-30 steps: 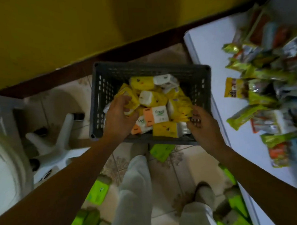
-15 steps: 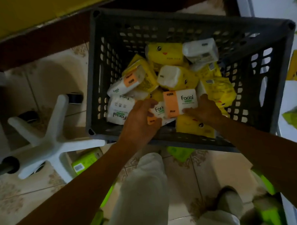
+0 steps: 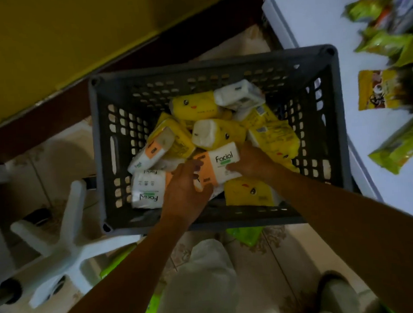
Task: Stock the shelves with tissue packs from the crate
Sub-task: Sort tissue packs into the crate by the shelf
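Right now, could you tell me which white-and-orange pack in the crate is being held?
The middle pack, Facial upright, held between left hand and right hand; the tilted pack and upside-down pack lie nearer the crate's left wall.

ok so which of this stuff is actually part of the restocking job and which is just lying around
Part of the job: grey crate; white and orange Facial pack, held by left hand and right hand; yellow tissue packs in the crate.
Just lying about: white chair base on the floor; snack packets on the white surface.
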Motion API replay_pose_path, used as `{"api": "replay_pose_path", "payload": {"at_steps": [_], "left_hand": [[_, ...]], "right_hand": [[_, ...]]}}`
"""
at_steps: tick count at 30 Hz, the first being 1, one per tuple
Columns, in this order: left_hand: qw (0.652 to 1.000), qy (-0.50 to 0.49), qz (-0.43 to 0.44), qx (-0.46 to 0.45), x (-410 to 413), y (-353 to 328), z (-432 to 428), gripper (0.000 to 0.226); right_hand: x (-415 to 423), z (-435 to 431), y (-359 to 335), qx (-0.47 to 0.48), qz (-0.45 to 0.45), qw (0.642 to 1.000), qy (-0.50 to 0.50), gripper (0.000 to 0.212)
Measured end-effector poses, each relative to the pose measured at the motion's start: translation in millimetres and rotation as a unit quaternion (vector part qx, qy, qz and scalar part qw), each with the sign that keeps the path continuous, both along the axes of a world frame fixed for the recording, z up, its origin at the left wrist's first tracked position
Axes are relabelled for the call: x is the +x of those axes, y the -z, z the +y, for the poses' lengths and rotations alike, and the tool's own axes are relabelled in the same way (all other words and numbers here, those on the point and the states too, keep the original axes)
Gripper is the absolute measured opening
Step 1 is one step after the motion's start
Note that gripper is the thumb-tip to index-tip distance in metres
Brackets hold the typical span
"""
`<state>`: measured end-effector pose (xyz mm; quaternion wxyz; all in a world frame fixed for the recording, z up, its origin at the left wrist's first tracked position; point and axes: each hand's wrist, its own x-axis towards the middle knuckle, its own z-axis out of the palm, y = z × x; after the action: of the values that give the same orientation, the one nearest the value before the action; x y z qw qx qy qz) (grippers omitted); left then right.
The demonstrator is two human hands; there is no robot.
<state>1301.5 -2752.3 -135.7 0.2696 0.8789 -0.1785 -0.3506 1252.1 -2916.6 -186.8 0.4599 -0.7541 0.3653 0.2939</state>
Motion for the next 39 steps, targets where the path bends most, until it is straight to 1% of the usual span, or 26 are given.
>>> {"api": "replay_pose_path", "payload": {"at_steps": [2, 3, 5, 7, 10, 12, 14, 16, 17, 18, 20, 21, 24, 26, 28, 31, 34, 36, 38, 39], "left_hand": [[0.999, 0.026, -0.020, 0.014, -0.7, 16.4, -1.6, 0.055], [0.999, 0.017, -0.023, 0.016, -1.0, 21.0, -1.9, 0.058], [1.000, -0.004, -0.028, 0.012, -0.7, 21.6, -2.9, 0.058], [0.999, -0.008, -0.041, -0.003, -1.6, 11.9, -1.1, 0.060], [0.999, -0.026, -0.030, -0.037, -6.6, -23.7, 0.2, 0.073], [0.997, -0.042, 0.003, -0.061, -13.0, -58.2, -6.6, 0.072], [0.995, -0.037, 0.020, -0.088, -21.9, -97.6, -20.5, 0.062], [0.991, -0.028, 0.001, -0.129, -31.8, -143.1, -39.3, 0.058], [0.988, -0.023, -0.015, -0.151, -37.0, -167.3, -49.3, 0.057], [0.984, -0.015, -0.031, -0.175, -42.4, -191.6, -59.3, 0.055], [0.973, 0.010, -0.060, -0.222, -53.3, -238.9, -79.0, 0.051], [0.967, 0.020, -0.074, -0.242, -60.2, -262.8, -88.9, 0.051], [0.948, 0.053, -0.107, -0.294, -85.8, -339.6, -124.0, 0.052], [0.933, 0.071, -0.115, -0.334, -104.1, -390.2, -149.4, 0.053], [0.912, 0.097, -0.123, -0.378, -126.7, -439.1, -174.5, 0.049], [0.879, 0.149, -0.127, -0.435, -163.9, -500.7, -206.7, 0.041], [0.850, 0.223, -0.119, -0.463, -201.2, -536.5, -233.1, 0.044], [0.834, 0.267, -0.102, -0.473, -227.7, -548.6, -249.8, 0.046], [0.821, 0.297, -0.096, -0.478, -255.9, -554.3, -265.0, 0.049], [0.820, 0.308, -0.088, -0.474, -271.8, -556.0, -271.8, 0.050]], "right_hand": [[2.7, -4.1, 14.3, 0.018, 0.009, 1.000, -0.002, 0.054], [4.0, -3.3, 18.8, 0.024, 0.002, 1.000, 0.009, 0.055], [0.6, 0.5, 16.2, 0.028, -0.028, 0.997, 0.060, 0.062], [-11.0, 5.5, -1.5, 0.046, -0.080, 0.987, 0.130, 0.059], [-32.1, 6.3, -54.3, 0.053, -0.171, 0.957, 0.227, 0.045], [-47.2, 0.6, -98.8, 0.063, -0.212, 0.935, 0.278, 0.046], [-63.9, -9.5, -147.5, 0.062, -0.254, 0.920, 0.293, 0.046], [-81.1, -21.9, -196.9, 0.053, -0.282, 0.914, 0.286, 0.042], [-90.4, -28.6, -222.3, 0.048, -0.289, 0.914, 0.281, 0.044], [-99.6, -36.0, -246.6, 0.041, -0.297, 0.914, 0.273, 0.052], [-118.8, -50.8, -295.7, 0.005, -0.324, 0.913, 0.248, 0.070], [-129.6, -57.9, -320.8, -0.026, -0.340, 0.910, 0.234, 0.075], [-168.2, -77.9, -398.9, -0.127, -0.386, 0.883, 0.234, 0.074], [-194.4, -90.0, -450.3, -0.165, -0.412, 0.857, 0.260, 0.074], [-223.0, -103.0, -497.3, -0.197, -0.439, 0.830, 0.284, 0.074], [-269.5, -118.2, -557.4, -0.270, -0.461, 0.787, 0.310, 0.073], [-320.8, -124.8, -598.8, -0.343, -0.459, 0.750, 0.329, 0.072], [-357.4, -129.4, -615.3, -0.386, -0.444, 0.733, 0.341, 0.068], [-393.0, -135.9, -622.9, -0.409, -0.428, 0.715, 0.371, 0.067], [-410.4, -138.2, -624.0, -0.413, -0.422, 0.705, 0.393, 0.068]]}}
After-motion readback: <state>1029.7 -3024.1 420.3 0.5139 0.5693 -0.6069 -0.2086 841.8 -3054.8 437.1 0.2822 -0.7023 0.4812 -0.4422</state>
